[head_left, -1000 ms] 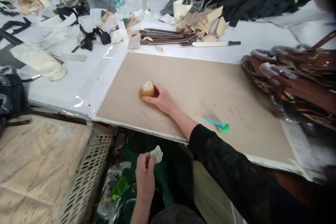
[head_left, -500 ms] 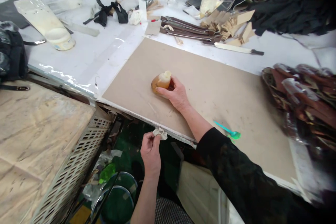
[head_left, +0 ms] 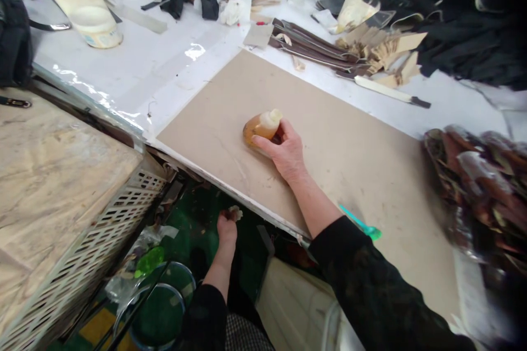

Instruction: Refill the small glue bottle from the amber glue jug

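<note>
On the desk's (head_left: 135, 74) tan sheet (head_left: 341, 126), my right hand (head_left: 288, 151) grasps the tilted amber bottle (head_left: 262, 128) — that's secured! Below the edge, my left hand (head_left: 226, 229) pinches a crumpled scrap (head_left: 236, 212) — turquoise brush (head_left: 359, 221) unused, what's left unclear.

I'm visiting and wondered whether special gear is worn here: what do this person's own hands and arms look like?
The left hand and right hand are both bare and ungloved. The right sleeve is dark with a faint mottled pattern, ending in a plain black cuff on the forearm. The left sleeve looks black; any pattern is too dim to tell.
</note>
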{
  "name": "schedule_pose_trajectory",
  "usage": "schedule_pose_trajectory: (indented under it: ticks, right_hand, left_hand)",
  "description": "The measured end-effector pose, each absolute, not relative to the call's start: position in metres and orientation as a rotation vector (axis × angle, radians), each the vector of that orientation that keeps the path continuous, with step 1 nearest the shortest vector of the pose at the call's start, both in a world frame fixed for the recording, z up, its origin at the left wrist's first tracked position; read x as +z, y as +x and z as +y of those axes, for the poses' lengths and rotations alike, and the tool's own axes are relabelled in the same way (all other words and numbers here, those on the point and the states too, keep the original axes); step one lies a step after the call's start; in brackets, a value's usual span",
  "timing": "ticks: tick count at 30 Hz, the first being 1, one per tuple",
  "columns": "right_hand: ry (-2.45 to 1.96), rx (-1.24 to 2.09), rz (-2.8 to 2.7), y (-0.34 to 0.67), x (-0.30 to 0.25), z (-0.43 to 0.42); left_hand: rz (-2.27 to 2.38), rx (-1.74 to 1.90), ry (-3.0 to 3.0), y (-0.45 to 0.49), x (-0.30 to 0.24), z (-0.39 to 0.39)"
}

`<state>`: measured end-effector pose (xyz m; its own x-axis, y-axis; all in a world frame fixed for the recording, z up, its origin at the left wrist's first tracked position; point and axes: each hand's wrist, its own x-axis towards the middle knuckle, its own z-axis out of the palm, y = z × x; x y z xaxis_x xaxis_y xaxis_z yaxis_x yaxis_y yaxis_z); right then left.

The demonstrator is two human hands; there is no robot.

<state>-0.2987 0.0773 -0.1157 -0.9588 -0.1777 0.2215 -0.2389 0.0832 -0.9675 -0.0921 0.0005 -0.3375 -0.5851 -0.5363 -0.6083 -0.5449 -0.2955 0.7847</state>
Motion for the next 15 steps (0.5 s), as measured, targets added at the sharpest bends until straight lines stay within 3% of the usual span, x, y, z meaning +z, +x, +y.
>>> schedule_pose_trajectory:
  ticks: [7,15]
  right_hand:
    - [0.48,2.026,-2.296,-0.299,-0.117,0.078]
    - [0.428,2.025,-2.285,-0.297,-0.116,0.077]
  left_hand:
    - [2.203,2.173,-1.164,-0.095,-0.299,0.033]
    - [2.307,1.572,-0.405,-0.069,-0.318,0.037]
